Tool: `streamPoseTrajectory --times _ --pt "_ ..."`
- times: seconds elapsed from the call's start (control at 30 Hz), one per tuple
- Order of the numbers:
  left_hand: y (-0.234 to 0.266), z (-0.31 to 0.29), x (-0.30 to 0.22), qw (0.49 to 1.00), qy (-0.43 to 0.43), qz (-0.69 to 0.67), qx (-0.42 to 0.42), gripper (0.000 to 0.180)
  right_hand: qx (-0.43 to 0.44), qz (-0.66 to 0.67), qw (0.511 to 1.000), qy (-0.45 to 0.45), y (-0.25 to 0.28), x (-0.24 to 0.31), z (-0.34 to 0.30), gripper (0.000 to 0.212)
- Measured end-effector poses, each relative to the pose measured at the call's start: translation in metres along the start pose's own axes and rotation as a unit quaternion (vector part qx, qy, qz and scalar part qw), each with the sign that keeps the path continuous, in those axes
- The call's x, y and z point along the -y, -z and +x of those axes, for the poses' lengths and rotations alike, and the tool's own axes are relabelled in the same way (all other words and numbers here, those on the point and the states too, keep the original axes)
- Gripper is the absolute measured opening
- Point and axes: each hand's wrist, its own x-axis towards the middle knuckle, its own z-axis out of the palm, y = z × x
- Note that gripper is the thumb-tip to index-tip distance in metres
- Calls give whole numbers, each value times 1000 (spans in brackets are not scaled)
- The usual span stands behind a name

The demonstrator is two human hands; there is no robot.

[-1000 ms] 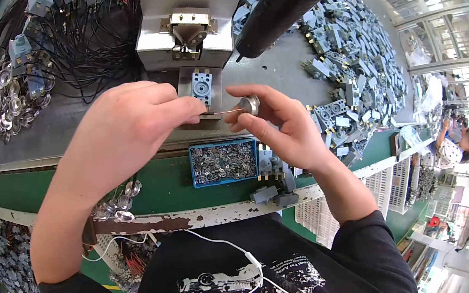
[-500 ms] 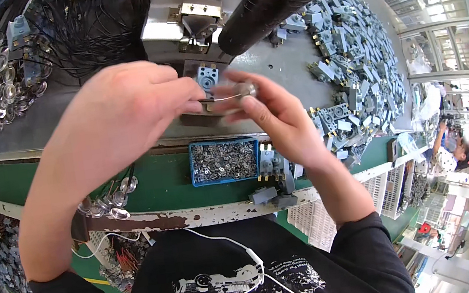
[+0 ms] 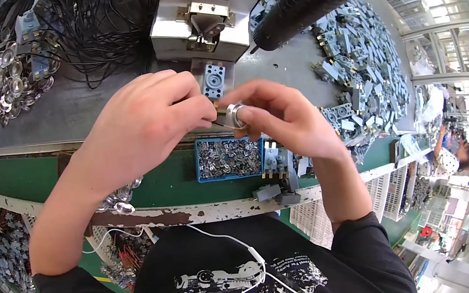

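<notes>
- Now my right hand (image 3: 281, 117) pinches the round metal cap (image 3: 236, 115) at its fingertips, over the bench edge.
- My left hand (image 3: 144, 123), closed on a thin pin (image 3: 218, 123), meets the cap from its left.

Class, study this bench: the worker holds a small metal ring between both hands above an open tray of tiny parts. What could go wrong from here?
1. The small metal ring, pinched only between the left hand and right hand, might slip and drop into the blue tray of tiny metal parts, where it would be hard to find.
2. The hands work close to the grey block under the white machine; a knuckle may knock it.
</notes>
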Motion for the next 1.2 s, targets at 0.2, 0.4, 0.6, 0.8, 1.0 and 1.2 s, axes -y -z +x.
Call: streamPoseTrajectory --times 0.2,0.4,0.6,0.8,1.0,1.2 --pt "5 4 2 998 2 -59 -2 14 -47 -99 988 105 1 -7 -13 42" --pt "-1 1 2 999 9 -42 -4 15 10 -31 998 56 5 -11 -11 39" --pt "-8 2 9 993 42 -103 -34 24 -29 127 986 104 -5 -21 -6 32" --pt "-8 -5 25 988 -86 -129 -3 18 165 105 979 50 27 -8 33 29" --pt "-11 -5 25 978 -126 -142 87 12 300 44 953 4 23 -13 52 20" --pt "-12 -16 11 996 -3 -75 41 28 -120 -389 895 180 7 -30 14 53"
